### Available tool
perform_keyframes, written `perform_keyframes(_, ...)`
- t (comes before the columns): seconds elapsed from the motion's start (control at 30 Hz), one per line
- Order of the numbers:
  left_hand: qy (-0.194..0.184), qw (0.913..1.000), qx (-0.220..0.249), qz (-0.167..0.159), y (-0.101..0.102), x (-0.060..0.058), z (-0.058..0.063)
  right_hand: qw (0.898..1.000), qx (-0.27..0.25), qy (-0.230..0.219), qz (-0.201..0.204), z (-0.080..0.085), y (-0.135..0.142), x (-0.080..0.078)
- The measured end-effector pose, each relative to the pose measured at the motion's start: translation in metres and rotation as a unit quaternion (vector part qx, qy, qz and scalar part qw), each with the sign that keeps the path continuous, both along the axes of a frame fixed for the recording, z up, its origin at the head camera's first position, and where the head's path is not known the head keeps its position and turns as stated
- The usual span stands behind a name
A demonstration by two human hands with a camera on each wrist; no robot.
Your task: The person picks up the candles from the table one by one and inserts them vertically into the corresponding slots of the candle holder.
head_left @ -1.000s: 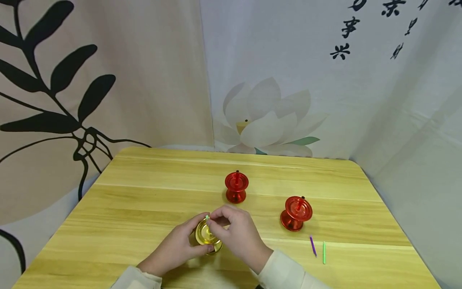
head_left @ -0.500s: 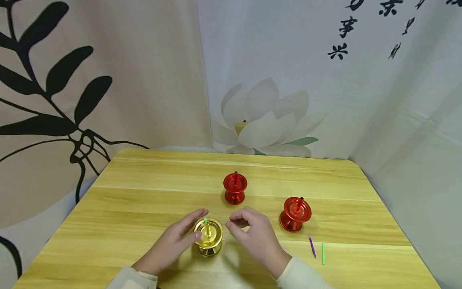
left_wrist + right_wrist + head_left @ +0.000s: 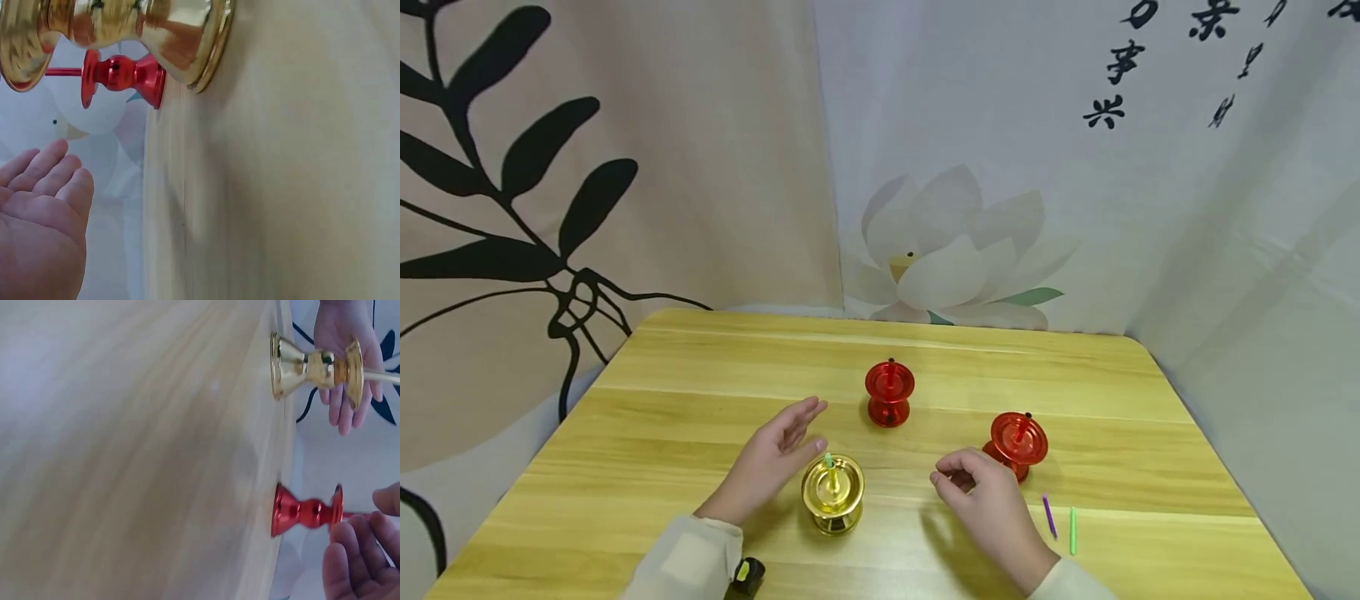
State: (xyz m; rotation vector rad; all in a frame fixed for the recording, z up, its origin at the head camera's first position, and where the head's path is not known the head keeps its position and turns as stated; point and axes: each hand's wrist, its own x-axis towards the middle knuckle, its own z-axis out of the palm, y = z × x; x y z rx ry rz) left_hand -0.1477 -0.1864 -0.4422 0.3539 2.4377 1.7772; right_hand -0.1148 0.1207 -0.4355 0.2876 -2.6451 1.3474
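Observation:
A gold candle holder (image 3: pixel 832 496) stands upright near the table's front, with a thin candle (image 3: pixel 829 460) showing a pale green tip at its centre. My left hand (image 3: pixel 775 457) hovers just left of and behind it, fingers extended, apart from the holder; the left wrist view also shows the palm (image 3: pixel 44 231) with nothing in it. Over to the right, my right hand (image 3: pixel 988 508) is raised above the table, its fingers loosely bent and nothing visible between them. It partly covers the base of a red candle holder (image 3: pixel 1019 437).
Another red candle holder (image 3: pixel 889 396) stands farther back in the middle. A purple candle (image 3: pixel 1049 517) and a light green candle (image 3: pixel 1073 532) lie on the wooden table (image 3: pixel 737 358) to the right. Printed curtains (image 3: pixel 730 167) hang behind. A dark object (image 3: pixel 747 577) sits beside the left sleeve.
My hands have let go of the gold candle holder and its candle and moved apart. The right hand went right, towards the red holder; the left rose slightly away from the gold one.

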Motion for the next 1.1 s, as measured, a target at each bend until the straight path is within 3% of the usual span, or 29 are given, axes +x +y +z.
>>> perform_keyframes(0.6, -0.021, 0.9994, -0.026, -0.004, 0.002, -0.042, -0.006, 0.991, 0.066, -0.07, -0.092, -0.001, 0.062, 0.006)
perform_keyframes(0.8, -0.028, 0.999, -0.03, -0.02, 0.006, -0.053, -0.009, 0.984, 0.123, -0.083, -0.095, -0.008, 0.081, 0.01)
perform_keyframes(1.1, -0.027, 0.9982, -0.04, -0.035, 0.014, -0.064, -0.005, 0.968, 0.198, -0.127, -0.086, -0.016, 0.104, 0.018)
